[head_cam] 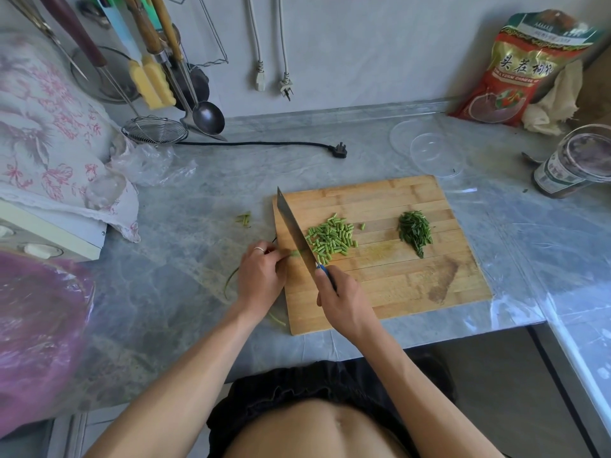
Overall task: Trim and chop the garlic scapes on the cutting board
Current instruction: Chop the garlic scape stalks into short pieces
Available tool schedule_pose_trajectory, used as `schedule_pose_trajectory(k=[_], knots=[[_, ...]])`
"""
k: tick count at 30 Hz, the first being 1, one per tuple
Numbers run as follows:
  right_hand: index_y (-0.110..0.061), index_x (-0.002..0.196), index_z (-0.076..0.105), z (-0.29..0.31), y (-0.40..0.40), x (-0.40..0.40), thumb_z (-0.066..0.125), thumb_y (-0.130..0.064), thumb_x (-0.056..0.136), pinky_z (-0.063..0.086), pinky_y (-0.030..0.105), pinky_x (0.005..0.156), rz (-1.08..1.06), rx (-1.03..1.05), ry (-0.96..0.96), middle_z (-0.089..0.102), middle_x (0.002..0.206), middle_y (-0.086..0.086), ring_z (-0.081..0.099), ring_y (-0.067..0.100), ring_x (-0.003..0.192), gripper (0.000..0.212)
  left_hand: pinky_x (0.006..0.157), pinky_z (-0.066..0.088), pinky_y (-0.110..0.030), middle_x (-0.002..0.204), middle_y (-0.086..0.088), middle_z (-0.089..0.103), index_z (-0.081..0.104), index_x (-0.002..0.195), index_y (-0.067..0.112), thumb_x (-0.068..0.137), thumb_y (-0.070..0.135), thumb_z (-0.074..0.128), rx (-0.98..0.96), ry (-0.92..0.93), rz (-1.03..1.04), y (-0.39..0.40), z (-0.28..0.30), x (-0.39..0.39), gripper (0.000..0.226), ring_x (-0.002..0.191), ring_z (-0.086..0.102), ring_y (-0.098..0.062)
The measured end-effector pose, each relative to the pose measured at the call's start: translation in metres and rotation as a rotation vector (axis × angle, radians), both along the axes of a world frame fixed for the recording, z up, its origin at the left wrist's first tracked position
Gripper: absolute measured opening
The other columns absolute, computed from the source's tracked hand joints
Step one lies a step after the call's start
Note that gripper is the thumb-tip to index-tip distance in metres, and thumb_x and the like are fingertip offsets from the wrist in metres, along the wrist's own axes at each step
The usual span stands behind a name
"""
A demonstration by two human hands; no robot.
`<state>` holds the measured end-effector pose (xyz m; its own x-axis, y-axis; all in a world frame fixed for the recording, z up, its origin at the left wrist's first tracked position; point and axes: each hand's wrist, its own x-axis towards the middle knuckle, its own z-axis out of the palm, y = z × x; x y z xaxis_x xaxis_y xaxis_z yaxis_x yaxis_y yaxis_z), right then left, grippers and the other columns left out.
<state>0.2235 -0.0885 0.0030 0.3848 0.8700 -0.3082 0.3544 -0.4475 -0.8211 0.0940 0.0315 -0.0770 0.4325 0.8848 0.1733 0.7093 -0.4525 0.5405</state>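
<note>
Two green piles sit on your cutting board [396, 285]: chopped scape pieces [330, 240] mid-board, darker sliced tips [415, 231] to their right. Your left hand [261, 276] pinches the last scape stalks [295, 253] at the board's left edge, fingers curled together. Your right hand [344, 300] is wrapped around the knife [296, 233] handle, blade across the stalks. Trimmed scraps [244, 219] lie on the worktop [185, 259] left of the board. Clear lids [426, 148] lie behind it.
</note>
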Motion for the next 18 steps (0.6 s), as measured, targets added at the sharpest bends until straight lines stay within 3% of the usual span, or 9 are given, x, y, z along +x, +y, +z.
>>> schedule_pose_trajectory(k=[3,7,10,13,15,18], knots=[[-0.002,0.077,0.046,-0.001,-0.002,-0.005,0.042,-0.029,0.101,0.039,0.042,0.054,0.027,0.029,-0.024,0.055,0.066,0.022,0.049,0.037,0.06,0.036,0.078,0.053,-0.042,0.092,-0.009,0.068,0.079,0.098,0.018,0.085,0.019,0.058,-0.025,-0.014,0.047,-0.003,-0.001,0.005,0.025,0.09,0.062,-0.031],[-0.012,0.07,0.038,-0.005,-0.004,-0.008,0.043,-0.028,0.101,0.028,0.034,0.049,0.051,0.038,-0.099,0.04,0.053,0.005,0.034,0.022,0.048,0.035,0.073,0.049,-0.031,0.093,-0.007,0.067,0.079,0.099,0.014,0.083,0.013,0.056,-0.138,-0.121,0.1,-0.01,0.002,0.013,0.028,0.091,0.06,-0.027],[-0.008,0.075,0.041,-0.005,-0.004,-0.008,0.042,-0.027,0.102,0.028,0.039,0.052,0.071,0.031,-0.136,0.041,0.056,0.006,0.036,0.027,0.05,0.033,0.074,0.046,-0.028,0.092,-0.007,0.067,0.078,0.098,0.011,0.082,0.009,0.056,-0.16,-0.16,0.113,-0.011,0.0,0.015,0.027,0.09,0.061,-0.027],[-0.01,0.082,0.041,-0.007,-0.003,-0.01,0.037,-0.029,0.104,0.024,0.037,0.051,0.123,0.014,-0.191,0.044,0.06,0.007,0.036,0.024,0.047,0.029,0.076,0.051,-0.035,0.095,-0.007,0.066,0.078,0.1,0.013,0.086,0.012,0.059,-0.14,-0.125,0.107,-0.013,-0.001,0.015,0.024,0.093,0.06,-0.026],[-0.012,0.089,0.041,-0.007,0.0,-0.011,0.032,-0.033,0.104,0.029,0.037,0.05,0.143,-0.011,-0.207,0.048,0.065,0.007,0.04,0.022,0.048,0.028,0.074,0.052,-0.038,0.094,-0.006,0.065,0.078,0.1,0.014,0.087,0.013,0.06,-0.13,-0.108,0.109,-0.013,-0.003,0.015,0.022,0.093,0.058,-0.026],[-0.014,0.105,0.043,-0.005,0.003,-0.013,0.024,-0.036,0.104,0.036,0.031,0.062,0.179,-0.117,-0.295,0.049,0.078,0.002,0.045,0.023,0.064,0.029,0.071,0.052,-0.039,0.093,-0.005,0.064,0.078,0.1,0.017,0.088,0.017,0.06,-0.139,-0.119,0.106,-0.014,-0.003,0.016,0.021,0.093,0.057,-0.024]])
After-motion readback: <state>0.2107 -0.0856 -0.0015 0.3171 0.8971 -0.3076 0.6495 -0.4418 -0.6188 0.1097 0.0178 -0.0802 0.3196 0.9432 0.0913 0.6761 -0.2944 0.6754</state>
